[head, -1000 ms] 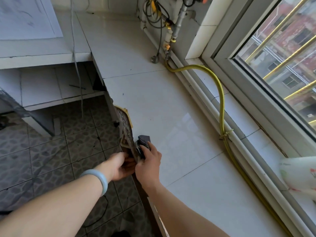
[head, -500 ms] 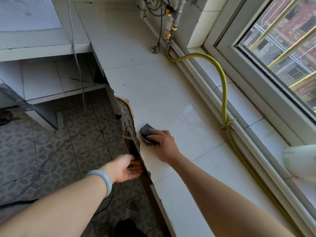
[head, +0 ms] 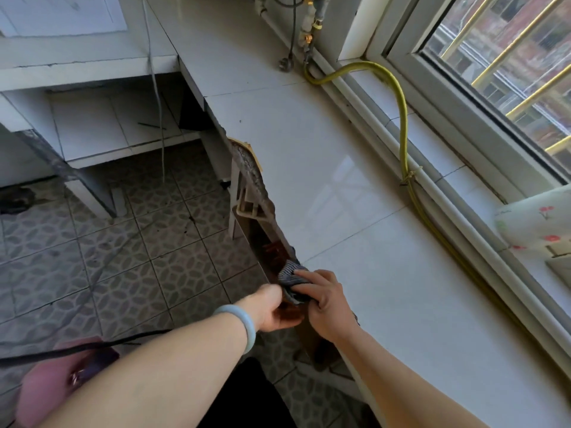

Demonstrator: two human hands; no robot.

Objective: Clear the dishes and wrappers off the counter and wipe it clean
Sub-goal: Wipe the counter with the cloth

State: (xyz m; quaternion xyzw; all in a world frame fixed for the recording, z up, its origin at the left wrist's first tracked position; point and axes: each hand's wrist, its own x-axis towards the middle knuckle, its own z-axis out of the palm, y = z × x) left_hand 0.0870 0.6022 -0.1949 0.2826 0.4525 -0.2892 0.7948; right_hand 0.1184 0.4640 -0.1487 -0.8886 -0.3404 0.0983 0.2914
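Note:
A glossy white tiled counter (head: pixel 355 186) runs along the window. Its front edge is broken and rough. My right hand (head: pixel 326 304) is shut on a small dark striped cloth (head: pixel 292 281) and presses it at that broken front edge. My left hand (head: pixel 272 310) is cupped palm-up just below the edge, right under the cloth, with a pale blue bangle on the wrist. I cannot tell whether anything lies in the left palm.
A yellow hose (head: pixel 401 125) lies along the window sill. A loose plug (head: pixel 285 63) and pipes stand at the counter's far end. A floral-printed white bag (head: pixel 534 217) sits on the sill at right. Patterned floor tiles (head: pixel 123 242) lie below left.
My right hand has drawn the cloth back from the counter surface to the broken front edge. My left hand stays cupped below the edge. The view has shifted along the counter.

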